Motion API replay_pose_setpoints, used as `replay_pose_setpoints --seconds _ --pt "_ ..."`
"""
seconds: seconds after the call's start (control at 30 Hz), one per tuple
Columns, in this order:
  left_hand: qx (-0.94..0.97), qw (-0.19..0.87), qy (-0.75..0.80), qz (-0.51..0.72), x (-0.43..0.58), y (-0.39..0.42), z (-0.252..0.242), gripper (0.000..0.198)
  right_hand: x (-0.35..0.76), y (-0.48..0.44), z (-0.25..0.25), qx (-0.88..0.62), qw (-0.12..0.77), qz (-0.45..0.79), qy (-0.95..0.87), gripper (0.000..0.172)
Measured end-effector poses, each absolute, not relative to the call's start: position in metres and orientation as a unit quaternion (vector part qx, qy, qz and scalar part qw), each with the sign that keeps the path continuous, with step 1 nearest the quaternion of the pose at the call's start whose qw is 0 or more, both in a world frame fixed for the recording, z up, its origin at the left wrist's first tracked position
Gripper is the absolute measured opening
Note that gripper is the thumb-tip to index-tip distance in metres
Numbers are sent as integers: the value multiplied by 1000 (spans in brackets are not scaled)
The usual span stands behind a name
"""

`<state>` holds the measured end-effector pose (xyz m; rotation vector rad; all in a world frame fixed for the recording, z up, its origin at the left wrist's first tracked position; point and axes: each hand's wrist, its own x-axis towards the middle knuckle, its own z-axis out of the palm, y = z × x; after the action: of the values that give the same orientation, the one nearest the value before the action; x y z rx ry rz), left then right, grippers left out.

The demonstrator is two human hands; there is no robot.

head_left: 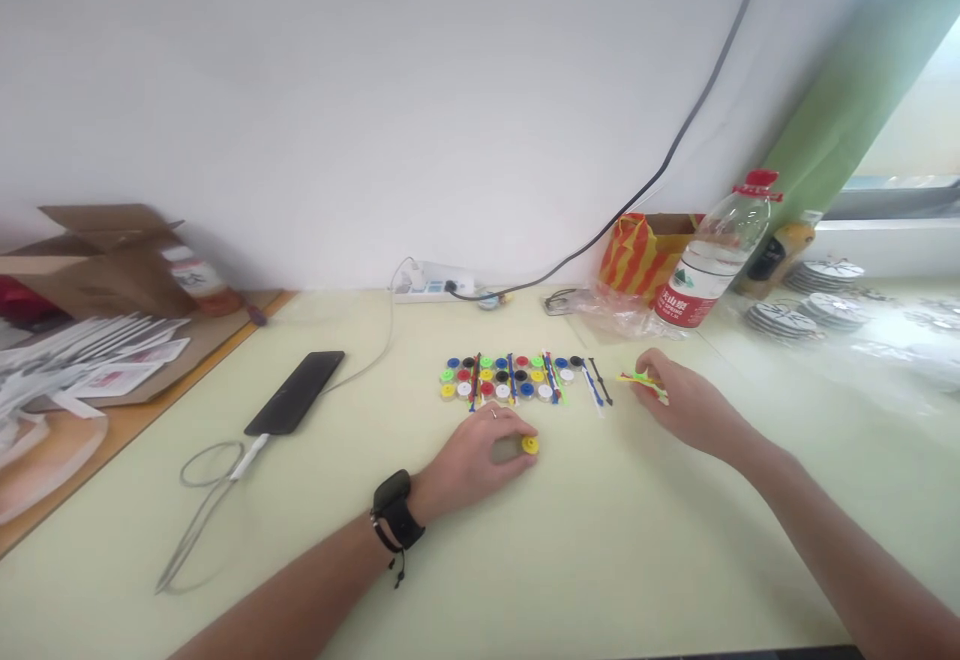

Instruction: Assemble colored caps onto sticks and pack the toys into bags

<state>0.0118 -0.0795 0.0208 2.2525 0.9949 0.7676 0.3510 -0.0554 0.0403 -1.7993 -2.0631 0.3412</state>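
Yellow disc (530, 445) pinched at its edges by left hand (474, 455); right hand (686, 402) grips coloured strips (643, 381), open tabletop (600, 510) between.

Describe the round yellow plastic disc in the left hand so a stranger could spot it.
At the pale green tabletop, find the left hand, its wrist wearing a black watch, in front of rows of round coloured discs. It pinches the yellow plastic disc, set apart by being held outside those rows.

yellow disc (530, 445): pinched, left hand (474, 458) | colored sticks (636, 379): bunched, right hand (686, 408)
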Motion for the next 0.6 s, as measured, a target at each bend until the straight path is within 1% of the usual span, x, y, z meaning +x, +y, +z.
replay_pose_setpoints --seconds 0.07,0.1,0.2,0.27,0.3,0.33,0.4,0.53,0.57,0.6 --pt "835 285 379 280 12 -79 20 29 335 -63 50 -593 223 189 -750 16" --pt "832 288 382 280 11 -79 20 37 325 -68 55 -570 226 220 -758 16" --pt "820 284 393 304 11 -80 20 59 295 -79 67 -514 206 290 -780 20" --pt "807 265 397 347 10 -81 21 70 275 -84 70 -462 190 339 -797 17" --pt "804 253 392 369 10 -82 22 71 266 -86 70 -442 184 361 -800 14" --pt "803 243 382 387 10 -82 23 69 259 -87 69 -427 178 381 -800 11" --pt "810 229 353 408 10 -83 26 55 247 -89 65 -414 176 407 -795 8" --pt "821 239 313 412 12 -83 28 18 236 -92 52 -395 199 429 -788 13" --pt "822 244 310 411 13 -82 28 10 235 -92 49 -391 212 434 -783 14" --pt "822 248 309 409 14 -82 28 6 235 -92 46 -390 228 439 -777 15"
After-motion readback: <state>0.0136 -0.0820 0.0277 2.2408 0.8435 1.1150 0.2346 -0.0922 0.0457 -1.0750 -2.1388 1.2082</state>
